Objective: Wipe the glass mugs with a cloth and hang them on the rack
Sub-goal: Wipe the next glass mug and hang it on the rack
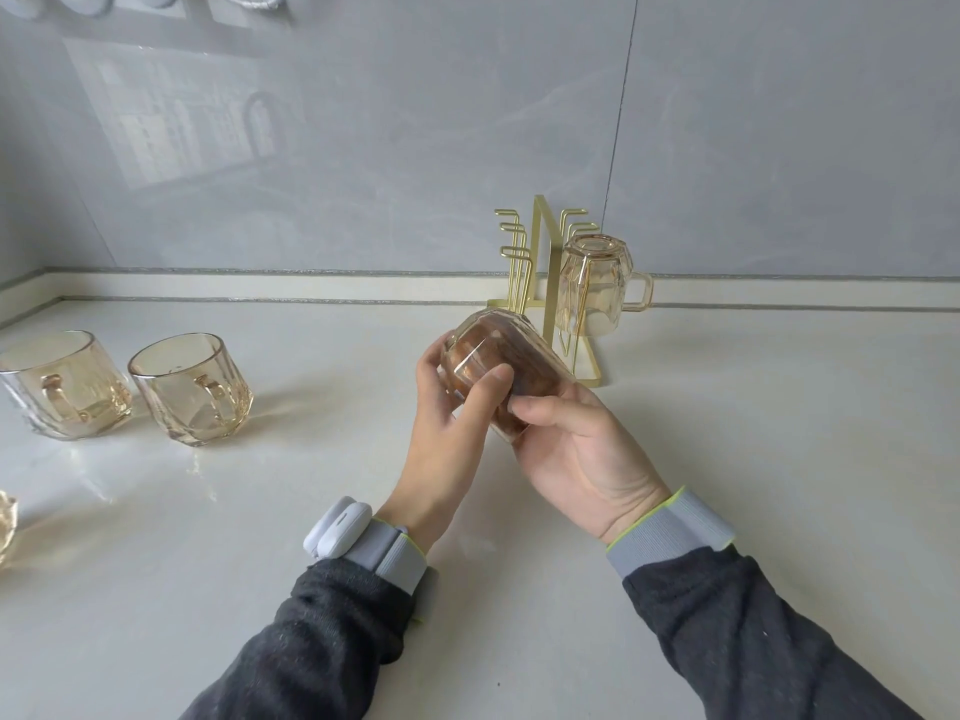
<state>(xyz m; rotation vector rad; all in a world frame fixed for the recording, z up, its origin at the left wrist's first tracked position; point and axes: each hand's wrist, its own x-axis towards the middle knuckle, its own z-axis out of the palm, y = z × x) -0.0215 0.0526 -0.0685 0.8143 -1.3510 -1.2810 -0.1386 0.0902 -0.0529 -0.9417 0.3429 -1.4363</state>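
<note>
Wiping stage, mid-task. The left hand [447,423] and right hand [576,449] are both gripping the held mug [498,356], which is tilting base-away above the worktop [779,433], just in front of the rack [540,252] at the back edge. Something brown is showing inside it, possibly the cloth; this cannot be told. The hung mug [597,288] is sitting inverted on the rack's right side. The left mug [65,387] and inner mug [192,389] are waiting upright near the left edge, beside a cut-off glass piece [6,517]. Judged progress: one hung, at least three remaining.
</note>
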